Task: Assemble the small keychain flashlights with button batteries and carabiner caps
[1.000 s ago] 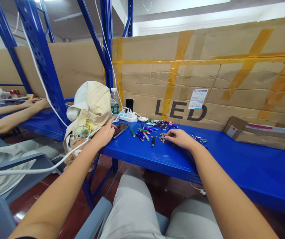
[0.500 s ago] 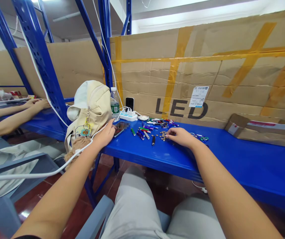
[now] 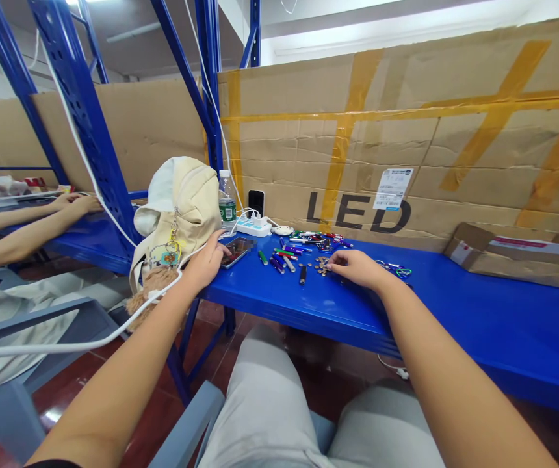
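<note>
My left hand [image 3: 207, 261] rests at the left edge of the blue shelf [image 3: 455, 318], fingers extended and touching a smartphone [image 3: 236, 250] that lies flat. My right hand [image 3: 357, 267] lies palm down on the shelf, its fingertips curled at a small heap of button cells [image 3: 320, 265]; whether they pinch one I cannot see. Just beyond it lie several small coloured keychain torches [image 3: 289, 255] and carabiner clips [image 3: 396, 270].
A cream backpack [image 3: 182, 208] with charms stands left of the phone, beside a water bottle [image 3: 227, 203] and a white power strip [image 3: 254, 227]. A taped cardboard wall marked LED [image 3: 406, 143] backs the shelf. An open carton [image 3: 513, 257] sits right. Another person's arms [image 3: 26, 227] work at far left.
None of the objects has moved; both hands stay where they were, with only a slight shift of the camera view.
</note>
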`<state>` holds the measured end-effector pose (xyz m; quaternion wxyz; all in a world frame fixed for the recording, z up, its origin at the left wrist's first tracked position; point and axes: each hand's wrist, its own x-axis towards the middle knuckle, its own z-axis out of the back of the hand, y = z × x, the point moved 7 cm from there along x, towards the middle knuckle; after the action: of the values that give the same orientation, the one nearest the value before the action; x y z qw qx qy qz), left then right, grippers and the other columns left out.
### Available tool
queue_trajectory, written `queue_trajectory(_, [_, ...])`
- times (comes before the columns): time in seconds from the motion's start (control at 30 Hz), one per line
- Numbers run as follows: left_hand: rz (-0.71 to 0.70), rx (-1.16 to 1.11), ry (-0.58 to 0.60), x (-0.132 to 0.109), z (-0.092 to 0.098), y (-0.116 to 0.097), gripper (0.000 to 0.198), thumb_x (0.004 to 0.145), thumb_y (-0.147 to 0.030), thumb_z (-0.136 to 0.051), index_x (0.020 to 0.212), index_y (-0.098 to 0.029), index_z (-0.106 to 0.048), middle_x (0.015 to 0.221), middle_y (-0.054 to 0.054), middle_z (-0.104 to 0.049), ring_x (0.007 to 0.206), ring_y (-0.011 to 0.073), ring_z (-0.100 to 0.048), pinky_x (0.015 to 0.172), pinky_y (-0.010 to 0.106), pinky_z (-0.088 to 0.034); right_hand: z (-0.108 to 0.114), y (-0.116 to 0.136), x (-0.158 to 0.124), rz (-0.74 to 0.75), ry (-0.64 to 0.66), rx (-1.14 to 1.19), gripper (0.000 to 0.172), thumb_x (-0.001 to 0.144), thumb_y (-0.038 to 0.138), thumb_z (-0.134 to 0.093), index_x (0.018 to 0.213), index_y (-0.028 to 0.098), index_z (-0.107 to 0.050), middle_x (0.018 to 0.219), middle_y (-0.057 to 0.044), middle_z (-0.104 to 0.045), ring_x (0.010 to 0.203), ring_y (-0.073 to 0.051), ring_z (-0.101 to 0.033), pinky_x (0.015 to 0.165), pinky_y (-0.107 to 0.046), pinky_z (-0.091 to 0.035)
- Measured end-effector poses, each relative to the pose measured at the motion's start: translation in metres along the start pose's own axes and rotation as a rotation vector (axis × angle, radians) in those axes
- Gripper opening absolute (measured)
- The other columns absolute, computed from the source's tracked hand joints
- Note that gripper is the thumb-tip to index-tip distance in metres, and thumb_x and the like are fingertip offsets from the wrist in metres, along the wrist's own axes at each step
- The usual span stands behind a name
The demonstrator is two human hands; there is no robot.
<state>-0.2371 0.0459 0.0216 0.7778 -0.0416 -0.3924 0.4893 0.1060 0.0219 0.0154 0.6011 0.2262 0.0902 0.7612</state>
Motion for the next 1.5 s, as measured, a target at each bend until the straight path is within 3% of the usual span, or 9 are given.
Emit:
queue_trajectory(0.17, [0.004,0.007,-0.083,-0.006,0.006,0.0,0.053,0.088,-0.031,-0.026,0.138,-0.015,-0.036,0.089,0.004,-0.07,0.09,0.0202,-0.063,0.093,0.036,-0.044,-0.001,-0.002,0.001,0.012,-0.003,-0.011,0.021,0.081,0.04,-0.054,0.077,0.02,-0.062,0.081,-0.003,-0.069,0.074,-0.017,-0.061,0.066,-0.027,-0.045])
queue_trajectory(0.37, [-0.001,0.018,-0.077,-0.007,0.005,0.001,0.052,0.089,-0.032,-0.024,0.134,-0.014,-0.042,0.081,0.003,-0.069,0.087,0.0202,-0.063,0.091,0.035,-0.046,0.0,-0.001,0.0,0.016,-0.006,-0.01,0.021,0.08,0.04,-0.054,0.077,0.02,-0.062,0.081,-0.002,-0.068,0.074,-0.017,-0.061,0.065,-0.027,-0.044])
queue_trajectory(0.57, [-0.011,0.043,-0.069,-0.007,0.005,-0.006,0.053,0.089,-0.032,-0.025,0.138,-0.015,-0.036,0.102,0.006,-0.069,0.1,0.0221,-0.061,0.096,0.038,-0.042,0.0,-0.001,0.0,0.008,-0.009,-0.002,0.021,0.08,0.039,-0.054,0.077,0.02,-0.062,0.081,-0.003,-0.069,0.073,-0.017,-0.061,0.065,-0.027,-0.045])
queue_trajectory(0.77, [-0.025,0.066,0.023,-0.005,-0.001,-0.008,0.055,0.09,-0.034,-0.025,0.142,-0.016,-0.031,0.114,0.007,-0.066,0.108,0.0227,-0.057,0.099,0.039,-0.04,0.001,-0.001,0.001,0.02,-0.017,-0.019,0.021,0.08,0.039,-0.053,0.076,0.02,-0.062,0.081,-0.003,-0.069,0.074,-0.017,-0.062,0.066,-0.027,-0.045])
queue_trajectory(1.17, [-0.042,0.09,0.09,-0.001,-0.008,-0.005,0.055,0.089,-0.033,-0.026,0.141,-0.015,-0.033,0.113,0.007,-0.065,0.11,0.0243,-0.053,0.102,0.042,-0.037,0.002,0.003,-0.001,-0.003,-0.003,-0.031,0.019,0.081,0.037,-0.054,0.077,0.02,-0.061,0.083,-0.003,-0.069,0.076,-0.018,-0.062,0.066,-0.027,-0.045])
queue_trajectory(1.27, [-0.042,0.096,0.063,-0.001,-0.007,-0.004,0.054,0.089,-0.034,-0.026,0.14,-0.016,-0.035,0.112,0.006,-0.065,0.109,0.0239,-0.055,0.101,0.04,-0.039,0.002,0.002,-0.001,-0.004,-0.002,-0.043,0.019,0.081,0.037,-0.054,0.077,0.02,-0.061,0.083,-0.003,-0.069,0.076,-0.018,-0.062,0.067,-0.027,-0.045])
queue_trajectory(1.43, [0.041,0.113,-0.096,-0.005,0.005,-0.002,0.054,0.088,-0.031,-0.027,0.139,-0.015,-0.036,0.107,0.008,-0.067,0.103,0.0245,-0.06,0.097,0.039,-0.042,0.001,0.001,-0.001,0.008,-0.003,-0.049,0.019,0.081,0.037,-0.054,0.077,0.02,-0.062,0.084,-0.003,-0.069,0.077,-0.018,-0.062,0.067,-0.026,-0.045])
queue_trajectory(1.5, [0.061,0.135,-0.092,-0.005,0.005,-0.002,0.053,0.088,-0.031,-0.027,0.138,-0.016,-0.038,0.104,0.007,-0.068,0.105,0.0256,-0.059,0.098,0.04,-0.041,0.0,0.0,-0.001,0.009,-0.002,-0.046,0.019,0.081,0.037,-0.054,0.077,0.021,-0.062,0.084,-0.003,-0.069,0.076,-0.018,-0.062,0.067,-0.027,-0.045])
